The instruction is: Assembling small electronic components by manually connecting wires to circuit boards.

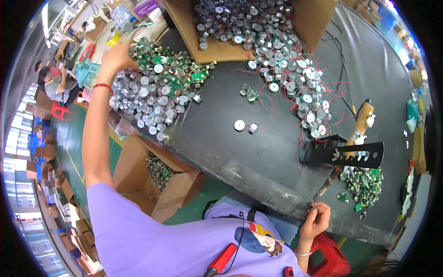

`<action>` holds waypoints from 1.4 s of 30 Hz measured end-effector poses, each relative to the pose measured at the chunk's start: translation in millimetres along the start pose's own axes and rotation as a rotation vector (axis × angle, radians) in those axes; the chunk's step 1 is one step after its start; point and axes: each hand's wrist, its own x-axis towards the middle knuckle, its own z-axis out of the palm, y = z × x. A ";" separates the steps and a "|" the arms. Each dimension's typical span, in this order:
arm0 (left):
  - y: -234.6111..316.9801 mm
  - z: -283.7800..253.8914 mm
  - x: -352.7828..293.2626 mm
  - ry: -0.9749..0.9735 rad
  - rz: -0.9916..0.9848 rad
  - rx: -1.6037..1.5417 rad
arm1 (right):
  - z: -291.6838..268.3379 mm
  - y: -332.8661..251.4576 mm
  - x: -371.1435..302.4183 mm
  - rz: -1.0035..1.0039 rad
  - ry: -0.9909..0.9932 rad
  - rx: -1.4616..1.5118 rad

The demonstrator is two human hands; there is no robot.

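At the far left of the table, my left hand [119,57] reaches to the edge of a heap of small green circuit boards [177,67]. Its thumb and fingers are apart, and I see nothing held. Right beside it lies a pile of small silver motors with white discs [159,101]. By the near table edge, my right hand [317,219] is closed in a pinch. Something thin pokes up from its fingertips, too small to name. Just above that hand is the dark rod of a wooden-handled soldering iron [363,117], clamped at a black metal bracket [364,155].
A cardboard box [325,21] spills wired motors [288,83] across the table. Green boards [364,187] lie beside the bracket. One motor [253,128] and a white disc [239,125] sit mid-table. An open carton [131,161] stands below the table edge. Another person [57,85] sits far left.
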 end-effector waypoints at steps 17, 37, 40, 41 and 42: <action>219.5 34.3 -175.8 0.256 0.712 -0.908 | 9.7 -22.6 9.8 0.068 0.067 -0.108; 177.4 77.8 -149.9 0.277 0.797 -0.380 | 12.1 -21.1 13.1 0.038 0.080 -0.175; 153.5 93.7 -115.6 0.335 0.638 -0.336 | 15.9 -24.8 15.3 0.019 0.083 -0.160; 150.3 93.7 -113.2 0.341 0.646 -0.312 | 16.9 -25.5 16.4 0.021 0.075 -0.141; 148.5 92.6 -112.1 0.292 0.667 -0.406 | 16.6 -25.8 16.0 0.026 0.076 -0.138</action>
